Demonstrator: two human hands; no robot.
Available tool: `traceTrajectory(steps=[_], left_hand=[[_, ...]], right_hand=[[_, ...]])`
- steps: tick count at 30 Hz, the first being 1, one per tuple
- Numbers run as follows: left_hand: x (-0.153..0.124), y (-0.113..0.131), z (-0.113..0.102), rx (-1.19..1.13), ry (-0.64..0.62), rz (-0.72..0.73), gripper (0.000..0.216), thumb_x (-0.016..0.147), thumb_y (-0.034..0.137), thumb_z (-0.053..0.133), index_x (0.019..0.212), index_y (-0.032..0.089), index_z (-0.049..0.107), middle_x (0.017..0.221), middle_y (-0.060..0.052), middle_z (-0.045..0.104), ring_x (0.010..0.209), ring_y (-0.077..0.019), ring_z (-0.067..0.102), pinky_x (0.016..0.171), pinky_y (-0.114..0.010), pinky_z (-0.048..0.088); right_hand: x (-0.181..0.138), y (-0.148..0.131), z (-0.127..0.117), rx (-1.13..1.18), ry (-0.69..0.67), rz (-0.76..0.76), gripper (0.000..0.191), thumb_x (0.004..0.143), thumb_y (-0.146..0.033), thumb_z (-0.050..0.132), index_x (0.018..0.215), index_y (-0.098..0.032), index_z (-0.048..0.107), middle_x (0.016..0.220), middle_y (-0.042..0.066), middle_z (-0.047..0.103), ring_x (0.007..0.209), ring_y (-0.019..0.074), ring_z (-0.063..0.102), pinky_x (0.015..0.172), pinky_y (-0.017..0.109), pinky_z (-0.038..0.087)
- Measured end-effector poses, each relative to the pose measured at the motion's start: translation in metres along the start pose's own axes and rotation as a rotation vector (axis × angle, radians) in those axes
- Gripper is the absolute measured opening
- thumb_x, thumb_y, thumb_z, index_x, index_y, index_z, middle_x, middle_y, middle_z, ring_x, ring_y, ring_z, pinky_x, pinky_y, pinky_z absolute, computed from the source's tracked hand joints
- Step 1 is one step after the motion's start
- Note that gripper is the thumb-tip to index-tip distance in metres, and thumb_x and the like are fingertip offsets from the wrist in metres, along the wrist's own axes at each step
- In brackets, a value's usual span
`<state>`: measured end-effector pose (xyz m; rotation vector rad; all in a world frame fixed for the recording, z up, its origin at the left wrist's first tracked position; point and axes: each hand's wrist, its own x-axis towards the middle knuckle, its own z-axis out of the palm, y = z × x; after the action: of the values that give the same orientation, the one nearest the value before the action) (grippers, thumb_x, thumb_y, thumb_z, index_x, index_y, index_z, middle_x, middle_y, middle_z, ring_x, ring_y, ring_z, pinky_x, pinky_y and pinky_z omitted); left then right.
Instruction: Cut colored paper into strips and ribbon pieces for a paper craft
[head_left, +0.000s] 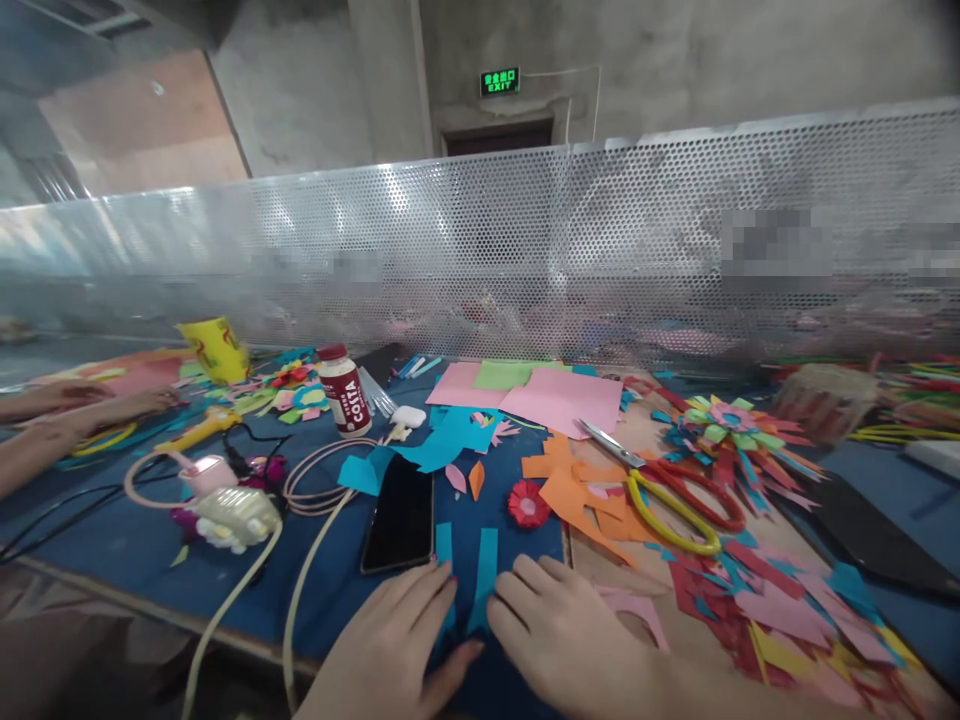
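Two narrow blue paper strips lie side by side on the table before me. My left hand (401,635) rests by the left blue paper strip (444,545), fingers stretched and thumb apart, with its fingertips over the strip. Bent fingers of my right hand (566,625) close over the edge of the right blue paper strip (486,560); the thumb is hidden. A black phone (400,515) lies just beyond my left hand. Ahead of my right hand sit a red paper flower (528,504) and orange paper scraps (581,495).
Scissors with red and yellow handles (673,510) lie at right, near a fringed paper flower (731,440) and colored scraps (787,610). Left are a Costa bottle (344,392), charging cables (311,480), a glue gun (196,430) and another person's arms (67,430). A perforated metal panel (480,250) stands behind.
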<state>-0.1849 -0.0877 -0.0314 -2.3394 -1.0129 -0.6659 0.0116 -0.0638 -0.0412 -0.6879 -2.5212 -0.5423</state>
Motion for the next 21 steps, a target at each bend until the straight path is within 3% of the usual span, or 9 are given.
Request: traceTrajectory(steps=[5, 9, 12, 14, 17, 21], left_hand=[[0.029, -0.032, -0.003, 0.053, -0.114, -0.121, 0.028, 0.085, 0.034, 0.044, 0.093, 0.018, 0.066, 0.111, -0.009, 0.062, 0.097, -0.0229, 0.059, 0.079, -0.036, 0.050], [0.054, -0.071, 0.016, 0.105, -0.254, -0.131, 0.025, 0.083, 0.029, 0.047, 0.079, 0.021, 0.070, 0.130, -0.008, 0.049, 0.122, -0.0321, 0.038, 0.094, -0.049, 0.037], [0.065, -0.096, 0.034, 0.126, -0.328, -0.129, 0.023, 0.083, 0.025, 0.047, 0.088, 0.021, 0.069, 0.109, -0.008, 0.064, 0.113, -0.0287, 0.049, 0.098, -0.053, 0.031], [0.074, -0.109, 0.040, 0.130, -0.330, -0.144, 0.026, 0.085, 0.023, 0.043, 0.092, 0.018, 0.067, 0.098, -0.008, 0.067, 0.101, -0.0252, 0.056, 0.097, -0.049, 0.034], [0.089, -0.125, 0.038, 0.118, -0.284, -0.193, 0.032, 0.087, 0.019, 0.034, 0.097, 0.012, 0.063, 0.098, -0.012, 0.065, 0.096, -0.0237, 0.057, 0.089, -0.040, 0.042], [0.107, -0.141, 0.036, 0.097, -0.135, -0.326, 0.029, 0.087, 0.019, 0.034, 0.096, 0.013, 0.061, 0.096, -0.010, 0.062, 0.095, -0.0225, 0.057, 0.086, -0.035, 0.044]], right_hand=[[-0.005, -0.002, -0.004, 0.050, -0.068, 0.020, 0.012, 0.075, -0.030, 0.057, 0.076, -0.018, 0.054, 0.070, 0.001, 0.057, 0.065, 0.0166, 0.048, 0.050, 0.029, 0.029], [0.004, 0.014, -0.011, 0.189, -0.137, 0.103, 0.010, 0.078, -0.027, 0.052, 0.077, -0.019, 0.058, 0.072, 0.001, 0.058, 0.069, 0.0162, 0.051, 0.056, 0.028, 0.036], [0.018, 0.049, -0.010, 0.182, -0.175, 0.206, 0.017, 0.083, -0.021, 0.045, 0.077, -0.017, 0.060, 0.076, 0.004, 0.060, 0.075, 0.0167, 0.053, 0.065, 0.028, 0.039], [0.027, 0.079, -0.004, 0.120, -0.312, 0.261, 0.019, 0.085, -0.022, 0.045, 0.078, -0.015, 0.062, 0.078, 0.007, 0.062, 0.076, 0.0175, 0.055, 0.066, 0.028, 0.040], [0.038, 0.122, 0.007, 0.032, -0.406, 0.333, 0.022, 0.086, -0.020, 0.042, 0.081, -0.015, 0.062, 0.081, 0.008, 0.063, 0.081, 0.0179, 0.056, 0.070, 0.027, 0.039], [0.048, 0.164, 0.023, -0.034, -0.415, 0.445, 0.025, 0.084, -0.016, 0.038, 0.085, -0.012, 0.063, 0.083, 0.012, 0.064, 0.075, 0.0192, 0.058, 0.063, 0.027, 0.038]])
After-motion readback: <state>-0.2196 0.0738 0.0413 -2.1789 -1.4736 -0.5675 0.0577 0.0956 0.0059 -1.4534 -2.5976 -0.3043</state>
